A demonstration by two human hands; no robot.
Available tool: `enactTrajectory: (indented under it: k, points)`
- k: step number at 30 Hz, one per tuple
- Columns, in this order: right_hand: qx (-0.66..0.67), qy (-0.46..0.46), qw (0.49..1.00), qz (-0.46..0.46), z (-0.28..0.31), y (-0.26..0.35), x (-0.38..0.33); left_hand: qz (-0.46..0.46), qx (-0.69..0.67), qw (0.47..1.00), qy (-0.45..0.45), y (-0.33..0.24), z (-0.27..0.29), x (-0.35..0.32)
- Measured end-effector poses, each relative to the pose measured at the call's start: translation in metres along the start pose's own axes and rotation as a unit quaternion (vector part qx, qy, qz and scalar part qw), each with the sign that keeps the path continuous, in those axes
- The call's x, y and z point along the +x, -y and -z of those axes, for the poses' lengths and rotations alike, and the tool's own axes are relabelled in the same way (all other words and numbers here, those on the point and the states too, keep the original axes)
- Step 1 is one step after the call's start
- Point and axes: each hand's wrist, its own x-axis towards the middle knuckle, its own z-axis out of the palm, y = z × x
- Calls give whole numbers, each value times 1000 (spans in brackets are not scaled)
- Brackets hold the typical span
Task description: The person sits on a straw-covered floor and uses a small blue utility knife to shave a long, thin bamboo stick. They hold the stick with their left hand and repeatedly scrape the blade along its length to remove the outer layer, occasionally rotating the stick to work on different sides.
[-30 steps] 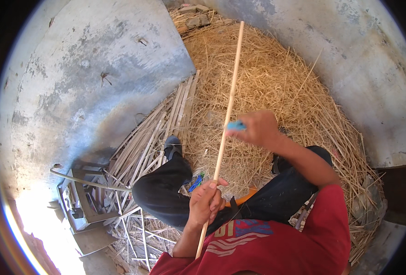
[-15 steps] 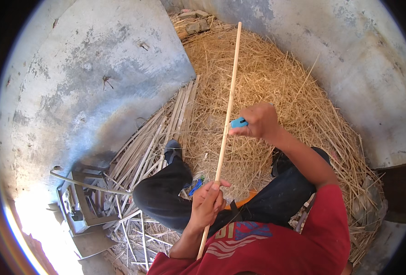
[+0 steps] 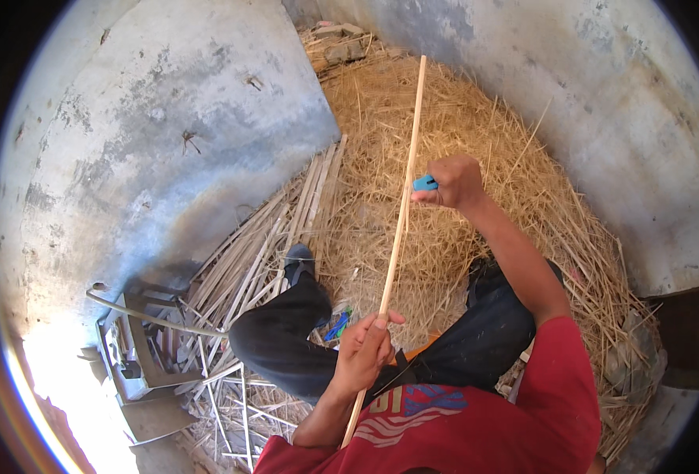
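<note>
Farther up the pale stick (image 3: pixel 394 265) had moved the right hand (image 3: pixel 454 180), closed around a blue tool (image 3: pixel 424 183); the left hand (image 3: pixel 361 351) gripped the stick lower down, slanting above straw (image 3: pixel 464 118).

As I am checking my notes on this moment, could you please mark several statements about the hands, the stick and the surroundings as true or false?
1. The left hand grips a long, pale stick. True.
2. The right hand is empty. False: it holds a small blue tool.
3. The blue tool is beside the stick's lower end. False: it is beside the upper half, beyond the left hand.
4. Straw-like shavings lie heaped on the ground. True.
5. The person wears a green shirt. False: the shirt is red.
</note>
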Motion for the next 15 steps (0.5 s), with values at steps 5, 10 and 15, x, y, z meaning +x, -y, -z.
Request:
enactTrajectory:
  k: [5,10,15]
  points:
    - [39,13,999,-3,-12,-3,-5,5,-42,999,1,0,0,4]
    - [-121,174,925,-315,-39,-80,-53,52,-66,996,-13,-6,-8,-1]
    - [10,13,848,-529,56,-130,-41,-27,-116,990,-79,-12,31,-40]
